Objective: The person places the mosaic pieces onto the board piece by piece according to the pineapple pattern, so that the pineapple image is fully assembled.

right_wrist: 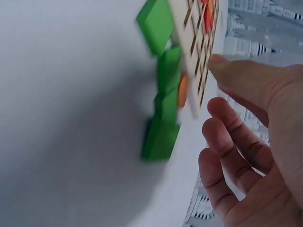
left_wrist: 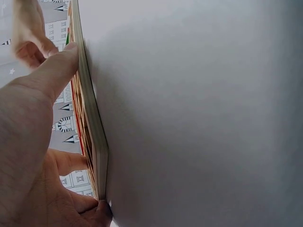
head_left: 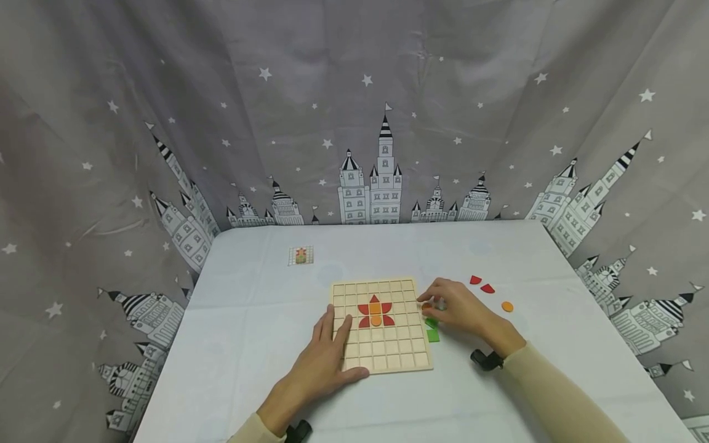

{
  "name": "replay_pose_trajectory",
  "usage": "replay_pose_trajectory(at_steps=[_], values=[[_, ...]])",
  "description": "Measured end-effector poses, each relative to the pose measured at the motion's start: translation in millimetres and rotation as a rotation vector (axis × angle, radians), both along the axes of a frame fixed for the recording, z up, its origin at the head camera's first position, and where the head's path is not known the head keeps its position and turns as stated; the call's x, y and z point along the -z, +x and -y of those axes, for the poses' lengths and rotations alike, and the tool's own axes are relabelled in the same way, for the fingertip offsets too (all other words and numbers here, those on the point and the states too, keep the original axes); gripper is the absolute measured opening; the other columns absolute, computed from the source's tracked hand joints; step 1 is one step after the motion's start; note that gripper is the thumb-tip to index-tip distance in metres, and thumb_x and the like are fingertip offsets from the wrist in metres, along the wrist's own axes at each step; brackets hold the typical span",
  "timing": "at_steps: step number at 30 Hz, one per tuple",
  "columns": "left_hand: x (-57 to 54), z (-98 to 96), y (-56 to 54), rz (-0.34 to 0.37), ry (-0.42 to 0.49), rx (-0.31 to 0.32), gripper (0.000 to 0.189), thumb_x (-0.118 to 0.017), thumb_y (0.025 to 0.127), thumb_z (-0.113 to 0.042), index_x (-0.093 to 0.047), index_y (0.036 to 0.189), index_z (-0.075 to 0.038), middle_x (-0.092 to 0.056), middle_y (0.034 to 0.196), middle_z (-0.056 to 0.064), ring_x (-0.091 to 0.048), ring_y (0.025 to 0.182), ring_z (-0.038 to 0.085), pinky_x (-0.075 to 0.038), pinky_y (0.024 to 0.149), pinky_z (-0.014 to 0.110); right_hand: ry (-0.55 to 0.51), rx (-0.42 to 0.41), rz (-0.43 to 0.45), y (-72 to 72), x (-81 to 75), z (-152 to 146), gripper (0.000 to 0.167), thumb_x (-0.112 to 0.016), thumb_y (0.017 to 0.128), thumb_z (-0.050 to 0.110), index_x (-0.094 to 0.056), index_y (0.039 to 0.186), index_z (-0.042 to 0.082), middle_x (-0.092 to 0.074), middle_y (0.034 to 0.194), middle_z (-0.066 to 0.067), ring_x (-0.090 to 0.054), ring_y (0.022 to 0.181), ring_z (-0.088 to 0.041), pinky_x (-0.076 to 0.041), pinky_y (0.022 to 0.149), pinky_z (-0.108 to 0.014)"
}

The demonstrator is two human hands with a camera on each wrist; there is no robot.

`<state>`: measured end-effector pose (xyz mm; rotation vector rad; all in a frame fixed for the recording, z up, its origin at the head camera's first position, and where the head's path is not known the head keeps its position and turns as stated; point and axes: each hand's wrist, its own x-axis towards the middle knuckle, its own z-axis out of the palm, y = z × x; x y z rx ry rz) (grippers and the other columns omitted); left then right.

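Observation:
A wooden grid board (head_left: 410, 347) lies on the white table, bearing a pattern of red pieces (head_left: 364, 309) around an orange square and an orange disc (head_left: 376, 320). My left hand (head_left: 318, 363) rests along the board's left and near edges, its fingers spread. At the right edge, my right hand (head_left: 456, 307) hovers above loose pieces, fingers loosely bent. The right wrist view shows several green pieces (right_wrist: 158, 139) and an orange piece (right_wrist: 182, 91) beside the board. No piece shows between that hand's thumb and fingers; the index finger is mostly hidden there.
Two red pieces (head_left: 487, 288) and an orange disc (head_left: 507, 306) lie to the right of my right hand. A small pattern card (head_left: 301, 255) is at the back left. Behind the table hangs a grey curtain (head_left: 471, 74) printed with castles and stars.

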<state>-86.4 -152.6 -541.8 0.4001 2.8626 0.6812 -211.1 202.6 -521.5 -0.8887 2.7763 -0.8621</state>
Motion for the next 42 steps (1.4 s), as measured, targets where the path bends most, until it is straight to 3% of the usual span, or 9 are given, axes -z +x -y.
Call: replay_pose_trajectory(at_steps=[11,19,26,34,42], values=[[-0.8,0.5,-1.1,-0.011,-0.007,0.002,0.122,-0.091,0.092,-0.072,-0.04,0.181,-0.005,-0.015,0.191,0.037,-0.027,0.176,0.056,-0.062,0.116,0.064,0.039,0.045,0.015,4.9,10.7,-37,0.025,-0.099,0.096,0.023,-0.091,0.119,0.023,-0.08,0.119,0.007,-0.071,0.113,-0.018,-0.061,0.099,-0.038],[-1.9,0.0,-1.1,-0.012,0.001,0.002,0.122,-0.091,0.092,-0.072,-0.04,0.18,-0.004,-0.016,0.191,0.037,-0.028,0.175,0.056,-0.064,0.112,0.064,0.027,0.052,0.008,7.4,16.3,-54,0.027,-0.1,0.094,0.019,-0.09,0.119,0.018,-0.08,0.115,0.004,-0.065,0.097,-0.013,-0.057,0.082,-0.026],[-0.8,0.2,-2.2,-0.017,-0.006,-0.001,0.121,-0.091,0.092,-0.071,-0.041,0.18,-0.004,-0.017,0.191,0.037,-0.029,0.175,0.055,-0.063,0.115,0.064,-0.001,0.035,-0.014,7.4,17.8,-65,0.033,-0.103,0.091,0.019,-0.09,0.12,0.013,-0.079,0.112,0.003,-0.063,0.093,-0.007,-0.056,0.081,-0.025],[0.3,0.7,0.1,-0.007,-0.013,-0.002,0.122,-0.091,0.092,-0.072,-0.04,0.181,-0.006,-0.016,0.192,0.035,-0.028,0.176,0.055,-0.065,0.112,0.063,-0.062,-0.016,0.011,10.1,15.3,-69,0.029,-0.098,0.093,0.007,-0.089,0.121,0.009,-0.081,0.11,0.0,-0.068,0.088,-0.009,-0.06,0.079,-0.024],[-1.5,0.9,-3.0,-0.009,-0.019,0.007,0.122,-0.09,0.094,-0.072,-0.039,0.181,-0.005,-0.015,0.192,0.036,-0.027,0.177,0.055,-0.063,0.116,0.063,-0.055,-0.011,0.007,8.5,14.9,-67,0.027,-0.098,0.093,0.005,-0.088,0.118,0.008,-0.081,0.107,0.002,-0.064,0.088,0.002,-0.062,0.08,-0.022]])
